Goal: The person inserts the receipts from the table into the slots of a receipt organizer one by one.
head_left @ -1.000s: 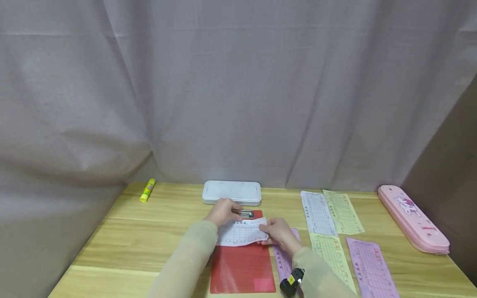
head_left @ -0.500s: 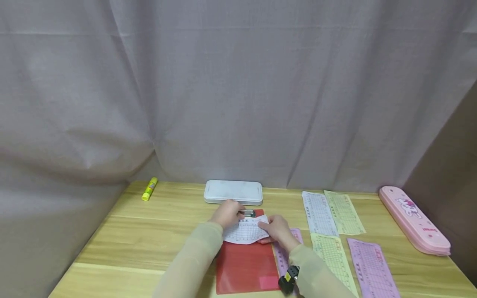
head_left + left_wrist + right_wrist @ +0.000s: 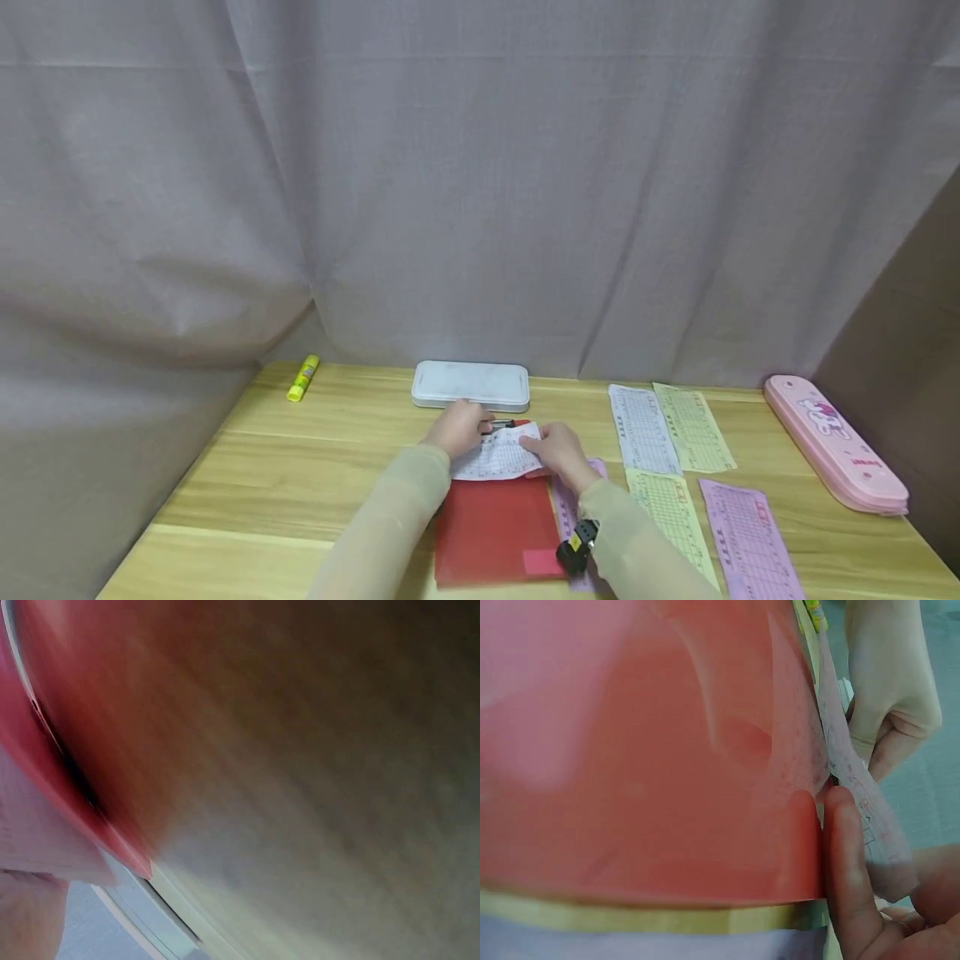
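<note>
A red clipboard (image 3: 495, 533) lies in front of me in the head view, a pink patch near its lower right corner. At its top, my left hand (image 3: 456, 432) grips the metal clip (image 3: 504, 424), which is partly hidden by the fingers. A white printed form slip (image 3: 501, 458) lies across the board just below the clip, slightly bowed. My right hand (image 3: 561, 454) pinches the slip's right end. In the right wrist view the slip (image 3: 866, 799) runs from the right fingers (image 3: 847, 862) towards the left hand (image 3: 892, 682). The left wrist view is mostly blurred, with the clipboard's edge (image 3: 112, 840) at left.
A white case (image 3: 470, 385) stands behind the clipboard. White (image 3: 643, 429), yellow (image 3: 693, 427) and purple slips (image 3: 750, 537) lie to the right, one purple slip (image 3: 566, 508) partly under my right arm. A pink pencil case (image 3: 832, 442) is far right, a yellow glue stick (image 3: 303, 378) far left.
The white slip has moved up towards the clip and covers more of the board's top. Both hands keep their hold; the clipboard has shifted slightly right in view.
</note>
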Motion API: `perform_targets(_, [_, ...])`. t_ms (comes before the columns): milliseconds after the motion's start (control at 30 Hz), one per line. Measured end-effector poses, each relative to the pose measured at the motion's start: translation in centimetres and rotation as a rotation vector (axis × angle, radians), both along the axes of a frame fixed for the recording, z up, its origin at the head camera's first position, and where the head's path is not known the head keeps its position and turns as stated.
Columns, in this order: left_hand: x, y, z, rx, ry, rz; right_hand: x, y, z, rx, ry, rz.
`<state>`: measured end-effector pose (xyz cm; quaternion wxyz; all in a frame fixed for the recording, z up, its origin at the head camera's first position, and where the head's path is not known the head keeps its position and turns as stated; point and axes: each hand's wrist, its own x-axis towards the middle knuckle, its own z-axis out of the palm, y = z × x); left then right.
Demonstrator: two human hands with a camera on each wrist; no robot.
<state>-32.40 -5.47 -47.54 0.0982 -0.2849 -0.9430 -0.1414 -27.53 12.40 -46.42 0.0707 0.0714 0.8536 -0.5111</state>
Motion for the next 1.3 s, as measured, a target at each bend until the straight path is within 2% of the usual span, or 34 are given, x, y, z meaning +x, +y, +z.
perform_targets(100, [0.0, 0.0, -0.1, 0.017, -0.002, -0.011, -0.1, 0.1, 0.2, -0.024, -0.029, 0.023])
perform_targets(267, [0.1, 0.0, 0.0, 0.03, -0.024, -0.005, 0.0, 0.6, 0.2, 0.09, -0.023, 0.098])
perform_targets(367, [0.1, -0.1, 0.1, 0.027, -0.043, 0.018, -0.1, 0.7, 0.2, 0.08, -0.041, 0.123])
perform_targets(467, [0.1, -0.1, 0.2, 0.018, -0.04, 0.022, -0.2, 0.5, 0.1, 0.081, -0.055, 0.099])
perform_targets(700, [0.2, 0.0, 0.2, 0.016, -0.024, 0.017, -0.6, -0.2, -0.2, -0.133, -0.115, 0.022])
perform_targets(900, [0.1, -0.1, 0.2, -0.004, -0.012, 0.006, -1.2, -0.5, -0.2, -0.084, -0.098, -0.001])
perform_targets(1033, [0.2, 0.1, 0.3, -0.058, 0.012, 0.005, -1.7, -0.6, -0.7, -0.058, -0.07, -0.023])
perform_targets(1167, [0.4, 0.3, 0.4, -0.1, 0.007, 0.014, -1.9, -0.6, -1.0, -0.048, -0.061, -0.03])
perform_targets(1300, [0.4, 0.1, 0.3, -0.044, -0.044, 0.027, -1.7, -0.6, -1.1, -0.069, -0.058, -0.017])
